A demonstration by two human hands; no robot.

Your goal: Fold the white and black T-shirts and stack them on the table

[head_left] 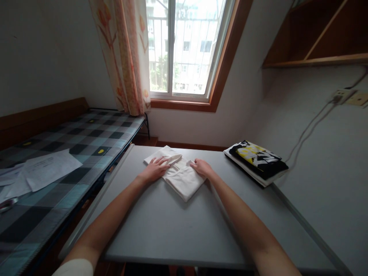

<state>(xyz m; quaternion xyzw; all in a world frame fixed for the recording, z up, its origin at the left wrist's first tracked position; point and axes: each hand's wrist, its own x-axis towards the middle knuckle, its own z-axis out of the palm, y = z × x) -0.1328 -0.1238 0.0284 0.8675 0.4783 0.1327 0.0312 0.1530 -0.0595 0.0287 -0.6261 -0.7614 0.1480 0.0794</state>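
Note:
A white T-shirt [185,182], folded into a compact shape with its neckline showing near the middle, lies on the grey table [178,230]. My left hand [155,169] rests on its left part, with the fingers spread out over the cloth. At the shirt's right edge, my right hand [201,168] has its fingers curled and pinched on the fabric near the collar. The undersides of both hands are hidden.
A stack of folded clothes [255,161], black with a yellow and white print on top, sits at the table's right side by the wall. Left of the table is a bed with a checked cover [112,134] and loose papers [51,168]. A shelf [319,61] hangs upper right.

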